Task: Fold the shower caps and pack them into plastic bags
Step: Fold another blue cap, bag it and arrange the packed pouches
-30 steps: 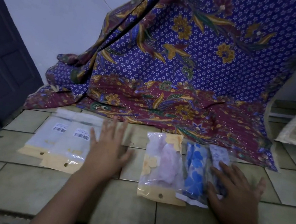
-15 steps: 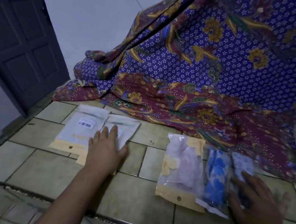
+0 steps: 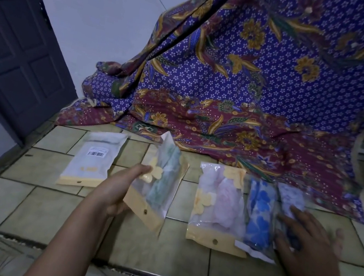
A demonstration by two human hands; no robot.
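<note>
My left hand [image 3: 115, 189] holds a plastic bag with a greenish shower cap [image 3: 162, 182] lifted and tilted above the tiled floor. Left of it, a bag with a barcode label [image 3: 91, 161] lies flat. To the right, a bag with a pinkish cap and yellow flowers [image 3: 216, 203] lies on the tiles, followed by a blue-flowered packed cap [image 3: 259, 212] and a pale lilac packed cap [image 3: 290, 198]. My right hand [image 3: 309, 248] rests flat with spread fingers on the near end of the lilac pack.
A purple and maroon batik cloth [image 3: 255, 89] hangs down the wall and spreads on the floor behind the bags. A dark door [image 3: 17, 40] stands at the left. The tiled step's front edge [image 3: 154, 274] runs below my arms.
My left hand picked one bag off the left stack, turned it over and raised it toward the middle. The right hand stayed on the lilac pack. The view shifted left.
</note>
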